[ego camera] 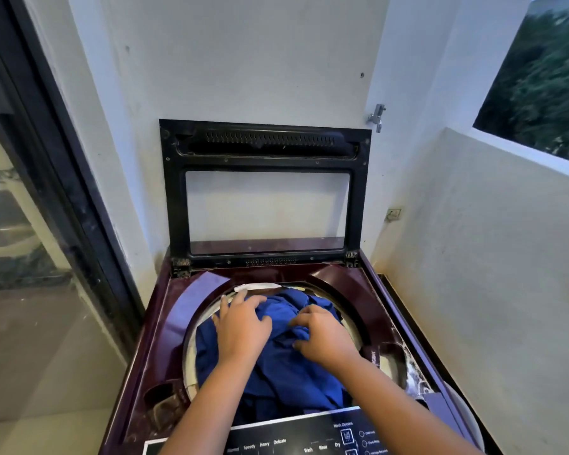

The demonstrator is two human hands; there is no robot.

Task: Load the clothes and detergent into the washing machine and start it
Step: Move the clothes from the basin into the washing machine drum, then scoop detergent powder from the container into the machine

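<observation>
The blue clothes (286, 372) are pressed into the drum of the open-lidded washing machine (165, 323) by the left hand (242, 326), fingers spread flat, a fold being gripped in the right hand's (322, 338) curled fingers; detergent, lid-closing and starting are judged not yet done.

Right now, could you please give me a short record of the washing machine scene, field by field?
washing machine: top-loading, maroon body
lid: open, standing upright at the back
blue clothes: heaped in the drum, up to its rim
left hand: flat on the clothes, fingers spread
right hand: on the clothes, fingers bent; cannot tell whether it grips
control panel: at the near edge, untouched
task stage: clothes in, lid not yet shut
</observation>
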